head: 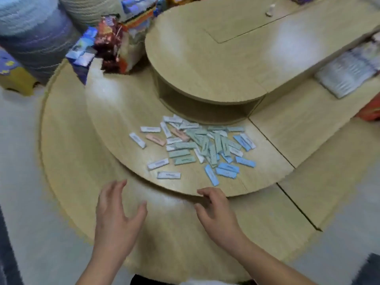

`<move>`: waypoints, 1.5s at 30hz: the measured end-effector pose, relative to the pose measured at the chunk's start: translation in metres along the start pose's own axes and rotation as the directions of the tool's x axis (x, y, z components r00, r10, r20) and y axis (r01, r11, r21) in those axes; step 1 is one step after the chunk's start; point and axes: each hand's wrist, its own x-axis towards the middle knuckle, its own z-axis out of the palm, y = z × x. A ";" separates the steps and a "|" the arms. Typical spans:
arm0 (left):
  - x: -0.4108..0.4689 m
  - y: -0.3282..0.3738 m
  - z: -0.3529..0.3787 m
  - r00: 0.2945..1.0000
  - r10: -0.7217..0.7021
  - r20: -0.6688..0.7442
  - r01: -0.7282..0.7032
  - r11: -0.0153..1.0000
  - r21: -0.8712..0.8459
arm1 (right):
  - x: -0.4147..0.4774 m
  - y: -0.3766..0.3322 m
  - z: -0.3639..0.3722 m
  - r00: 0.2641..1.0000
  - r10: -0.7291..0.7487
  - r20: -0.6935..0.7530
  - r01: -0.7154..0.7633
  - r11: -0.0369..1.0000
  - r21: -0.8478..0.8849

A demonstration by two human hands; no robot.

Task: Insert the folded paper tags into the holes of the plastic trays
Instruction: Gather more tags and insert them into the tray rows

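The tags (pixel 202 145) lay in a loose heap on the middle tier (pixel 115 124) of the table. They were forward of both hands and one step up from the lower tier over which the hands hovered. The left hand (pixel 117 219) was spread wide with its fingers straight and nothing in it. The right hand (pixel 216 210) had its fingers loosely curled at the tier's front rim and held nothing that showed (whether its fingertips touched the rim could not be told).

The heap sat forward and somewhat to the right of the gap between the hands, so the right hand was the nearer one. A blue tag (pixel 211 174) on the heap's near fringe lay just beyond its knuckles. A white tag (pixel 168 175) lay nearer the left hand's line, but well apart from that hand.

The tags shared no direction. The blue tag's long axis ran almost straight away from the person, with its near end toward the right hand. The white tag lay crosswise, flat like the rest. A short forward reach by the right hand, pinching across the blue tag's narrow width, looked the likeliest start.

No tray with holes could be made out. A wrapped stack (pixel 345 75) at far right was too blurred to identify.
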 end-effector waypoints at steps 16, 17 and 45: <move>0.159 -0.022 0.109 0.766 0.404 0.500 -0.621 0.665 0.415 | 0.107 0.088 -0.029 0.975 0.169 -0.142 -0.221 0.735 -0.641; 0.165 -0.023 0.113 0.767 0.416 0.488 -0.623 0.665 0.412 | 0.114 0.092 -0.032 0.976 0.162 -0.142 -0.216 0.731 -0.647; 0.223 -0.005 0.131 0.675 0.570 0.468 -0.737 0.551 0.391 | 0.183 0.053 0.010 0.986 0.129 -0.103 -0.165 0.733 -0.660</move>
